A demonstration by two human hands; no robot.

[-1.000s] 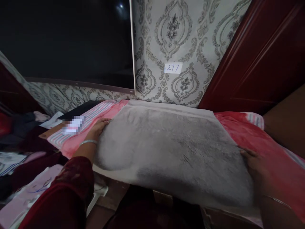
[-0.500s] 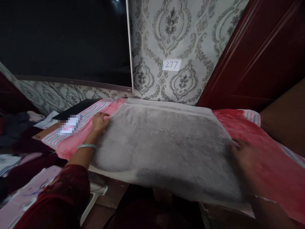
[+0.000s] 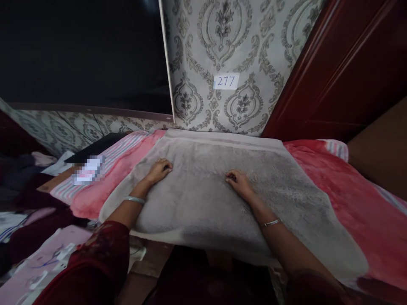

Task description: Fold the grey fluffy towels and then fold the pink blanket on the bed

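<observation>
A grey fleecy cloth (image 3: 203,203) lies spread over a pink blanket (image 3: 356,199) on a raised surface in front of me. My left hand (image 3: 160,169) rests on the cloth left of its middle, fingers curled down into the pile. My right hand (image 3: 239,181) rests on the cloth near its middle, fingers also bent and pressed on the fabric. Both wrists wear thin bangles. Neither hand lifts anything.
A patterned wall with a paper label reading 277 (image 3: 226,81) stands behind. A dark screen (image 3: 82,55) fills the upper left. A dark red wooden panel (image 3: 343,72) rises at right. Clothes and papers (image 3: 28,203) lie heaped at left, with a striped cloth (image 3: 108,159) beside the blanket.
Both hands left the cloth's left and right edges and moved inward onto its top. The cloth now lies flatter and lower on the blanket.
</observation>
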